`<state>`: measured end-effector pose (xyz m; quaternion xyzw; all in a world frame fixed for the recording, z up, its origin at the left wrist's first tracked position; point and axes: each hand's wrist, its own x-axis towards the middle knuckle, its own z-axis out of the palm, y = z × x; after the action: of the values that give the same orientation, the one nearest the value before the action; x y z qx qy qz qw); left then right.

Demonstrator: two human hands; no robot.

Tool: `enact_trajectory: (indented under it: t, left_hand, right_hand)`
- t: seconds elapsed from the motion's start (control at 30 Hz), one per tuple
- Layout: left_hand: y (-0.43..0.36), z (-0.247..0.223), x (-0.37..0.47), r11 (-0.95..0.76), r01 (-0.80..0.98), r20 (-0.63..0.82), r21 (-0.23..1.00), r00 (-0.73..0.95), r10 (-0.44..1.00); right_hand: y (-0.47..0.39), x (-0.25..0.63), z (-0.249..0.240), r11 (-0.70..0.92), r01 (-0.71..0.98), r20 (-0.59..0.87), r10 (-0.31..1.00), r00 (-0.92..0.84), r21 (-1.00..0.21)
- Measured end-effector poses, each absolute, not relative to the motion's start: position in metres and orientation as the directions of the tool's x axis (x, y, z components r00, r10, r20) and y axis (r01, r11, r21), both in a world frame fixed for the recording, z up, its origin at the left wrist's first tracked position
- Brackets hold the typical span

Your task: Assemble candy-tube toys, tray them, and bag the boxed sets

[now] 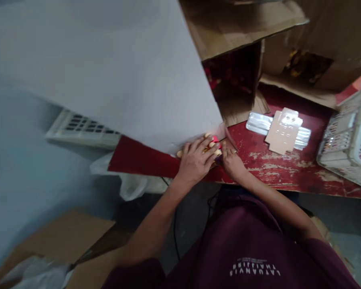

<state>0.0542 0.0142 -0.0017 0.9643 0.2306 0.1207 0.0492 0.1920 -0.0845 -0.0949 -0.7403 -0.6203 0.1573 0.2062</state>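
On the red worn table (258, 160), beside the lower edge of a large pale panel (123, 72), lie several small cream-coloured pieces with a bright pink bit (215, 139). My left hand (197, 157) rests over these pieces, palm down with its fingers spread. Touching their right side is my right hand (231, 160), its fingers bent together near a thin dark line; what they pinch is too small to make out. A flat brownish piece shows just under the right fingertips.
A cut cardboard piece (281, 134) lies over silvery packets (258, 123) on the right. Beyond are open cardboard boxes (240, 36). White plastic crates stand far right (343, 136) and behind the panel at left (87, 127). Cardboard (69, 237) and plastic bags (132, 184) are at lower left.
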Motion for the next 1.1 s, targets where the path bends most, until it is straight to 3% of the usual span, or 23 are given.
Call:
enact_trajectory:
  t: [0.13, 0.23, 0.3, 0.4, 0.5, 0.6, 0.7, 1.0, 1.03, 1.1]
  left_hand:
    - [0.010, -0.001, 0.056, -0.900, 0.400, 0.301, 0.176, 0.848, 0.436]
    - [-0.008, -0.007, 0.072, -0.901, 0.339, 0.442, 0.269, 0.788, 0.429]
    - [-0.034, -0.014, 0.092, -0.901, 0.263, 0.440, 0.346, 0.802, 0.403]
    - [-0.073, -0.036, 0.137, -0.908, 0.224, 0.202, 0.353, 0.930, 0.308]
    - [-0.077, -0.069, 0.180, -0.924, 0.335, -0.045, 0.187, 0.942, 0.332]
    - [-0.058, -0.092, 0.198, -0.894, 0.448, -0.197, 0.006, 0.877, 0.438]
    - [-0.044, -0.099, 0.195, -0.878, 0.473, -0.282, -0.077, 0.834, 0.474]
    - [-0.039, -0.111, 0.151, -0.896, 0.404, -0.236, -0.187, 0.867, 0.440]
    - [-0.041, -0.117, 0.150, -0.902, 0.393, -0.144, -0.179, 0.896, 0.420]
    - [-0.049, -0.132, 0.159, -0.960, 0.277, 0.004, -0.040, 0.961, 0.277]
  right_hand:
    - [-0.128, 0.204, -0.125, -0.154, 0.776, 0.171, 0.932, 0.320, -0.612]
    - [-0.195, 0.225, -0.155, -0.302, 0.683, 0.198, 0.811, 0.551, -0.665]
    - [-0.252, 0.238, -0.169, -0.393, 0.627, 0.194, 0.724, 0.662, -0.673]
    - [-0.330, 0.257, -0.188, -0.456, 0.561, 0.192, 0.633, 0.750, -0.691]
    - [-0.368, 0.277, -0.209, -0.551, 0.532, 0.256, 0.500, 0.827, -0.643]
    - [-0.367, 0.282, -0.219, -0.539, 0.537, 0.303, 0.465, 0.832, -0.649]
    - [-0.352, 0.279, -0.214, -0.532, 0.520, 0.315, 0.430, 0.846, -0.668]
    - [-0.338, 0.262, -0.214, -0.418, 0.499, 0.315, 0.434, 0.844, -0.759]
    - [-0.336, 0.259, -0.213, -0.419, 0.494, 0.311, 0.433, 0.846, -0.762]
    - [-0.331, 0.256, -0.210, -0.434, 0.485, 0.304, 0.422, 0.854, -0.760]
